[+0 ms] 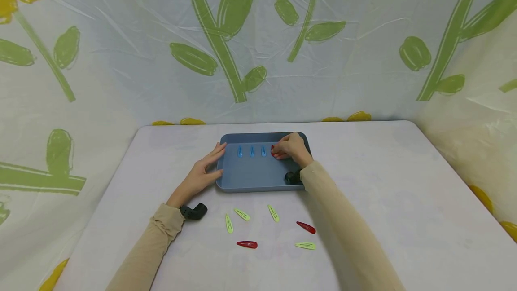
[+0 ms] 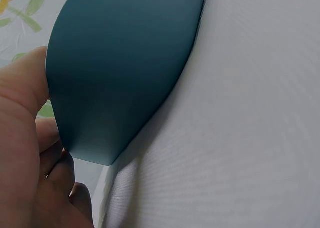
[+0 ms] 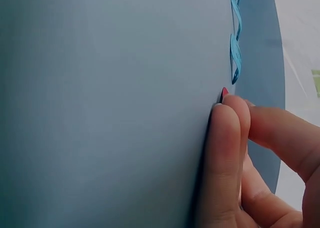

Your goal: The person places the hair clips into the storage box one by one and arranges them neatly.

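Note:
Between thumb and fingers my right hand [image 1: 292,146] pinches a red hair clip [image 3: 224,92], low over the floor of the blue-grey tray [image 1: 250,178]. Only the tip of this clip shows past the fingertips in the right wrist view. To its left, three blue hair clips [image 1: 252,152] lie upright in a row inside the tray, near its back wall. My left hand [image 1: 199,178] rests against the tray's left side, fingers extended at the rim and thumb lower down. The left wrist view shows its thumb and fingers along the tray's outer wall [image 2: 120,73].
In front of the tray, several yellow-green hair clips [image 1: 273,213] and two red ones, a left clip [image 1: 247,244] and a right clip [image 1: 306,227], lie scattered on the white table [image 1: 383,192]. A flower-printed sheet [image 1: 137,57] hangs behind the table.

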{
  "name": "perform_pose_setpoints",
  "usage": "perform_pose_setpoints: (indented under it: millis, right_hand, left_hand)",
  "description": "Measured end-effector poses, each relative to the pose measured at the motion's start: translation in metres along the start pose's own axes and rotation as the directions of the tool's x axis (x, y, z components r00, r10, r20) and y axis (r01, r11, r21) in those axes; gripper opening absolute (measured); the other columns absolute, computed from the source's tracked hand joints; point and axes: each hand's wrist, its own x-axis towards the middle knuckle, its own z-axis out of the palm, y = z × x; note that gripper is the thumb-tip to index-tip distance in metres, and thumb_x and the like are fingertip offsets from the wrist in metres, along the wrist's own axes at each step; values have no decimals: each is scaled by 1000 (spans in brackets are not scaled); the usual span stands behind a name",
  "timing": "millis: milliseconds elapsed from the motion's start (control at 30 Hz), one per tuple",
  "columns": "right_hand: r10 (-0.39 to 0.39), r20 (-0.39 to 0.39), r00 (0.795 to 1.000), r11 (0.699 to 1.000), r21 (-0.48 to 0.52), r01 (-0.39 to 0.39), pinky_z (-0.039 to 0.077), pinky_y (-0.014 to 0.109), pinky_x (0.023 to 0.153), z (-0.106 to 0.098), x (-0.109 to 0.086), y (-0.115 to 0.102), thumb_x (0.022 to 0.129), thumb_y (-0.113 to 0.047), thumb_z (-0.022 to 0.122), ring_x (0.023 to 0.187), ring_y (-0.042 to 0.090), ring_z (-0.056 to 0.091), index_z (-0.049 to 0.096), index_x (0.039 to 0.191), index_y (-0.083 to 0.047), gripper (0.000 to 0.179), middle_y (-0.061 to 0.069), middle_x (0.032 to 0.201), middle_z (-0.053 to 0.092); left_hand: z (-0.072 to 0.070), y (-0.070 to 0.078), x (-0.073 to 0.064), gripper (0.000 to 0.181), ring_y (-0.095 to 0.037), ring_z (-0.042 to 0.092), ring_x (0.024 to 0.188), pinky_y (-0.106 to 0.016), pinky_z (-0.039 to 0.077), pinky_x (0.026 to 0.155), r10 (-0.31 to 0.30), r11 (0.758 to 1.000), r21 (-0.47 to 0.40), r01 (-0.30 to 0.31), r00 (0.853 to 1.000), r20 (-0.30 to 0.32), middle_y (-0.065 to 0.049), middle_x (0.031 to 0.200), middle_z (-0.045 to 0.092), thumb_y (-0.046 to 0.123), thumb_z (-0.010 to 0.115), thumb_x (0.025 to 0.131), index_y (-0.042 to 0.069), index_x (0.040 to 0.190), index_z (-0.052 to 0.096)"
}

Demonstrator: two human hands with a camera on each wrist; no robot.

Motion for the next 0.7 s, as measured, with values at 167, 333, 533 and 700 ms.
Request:
perform_pose_setpoints:
  millis: [167, 333, 533, 700]
  right_hand:
    - [10, 11, 1000, 1000, 7, -10, 59, 28, 59, -2, 0, 0, 82, 5, 75, 60, 16, 70, 69, 93, 11, 15, 17, 79, 72]
    - [8, 28, 1000, 1000, 19, -9, 59, 27, 60, -3, 0, 0, 83, 5, 74, 60, 15, 69, 68, 97, 13, 17, 15, 78, 71]
    - [5, 38, 999, 999, 47, -7, 60, 28, 61, -4, -1, -1, 82, 6, 74, 61, 15, 68, 67, 97, 14, 18, 14, 77, 70]
    - [17, 30, 999, 998, 54, -19, 60, 28, 62, -5, 0, 1, 82, 6, 75, 61, 15, 68, 68, 96, 13, 18, 13, 75, 70]
  left_hand:
    - [0, -1, 0, 64, -42, 7, 149, -39, 14, 121, -3, 1000, 5, 3, 1000, 2, -27, 159, 21, -12, 61, 90, -10, 148, 35]
    - [-1, 0, 0, 64, -39, 6, 150, -35, 13, 121, -16, 1000, 0, 16, 1000, 5, -25, 160, 21, -12, 61, 91, -8, 149, 34]
    - [-1, 1, -1, 64, -40, 7, 150, -34, 14, 121, -7, 1000, 5, 7, 1000, 7, -25, 160, 21, -12, 61, 90, -9, 149, 35]
    - [0, -8, 1, 65, -35, 6, 151, -37, 13, 121, -8, 1000, 7, 8, 1000, 3, -21, 161, 21, -12, 60, 91, -6, 150, 34]
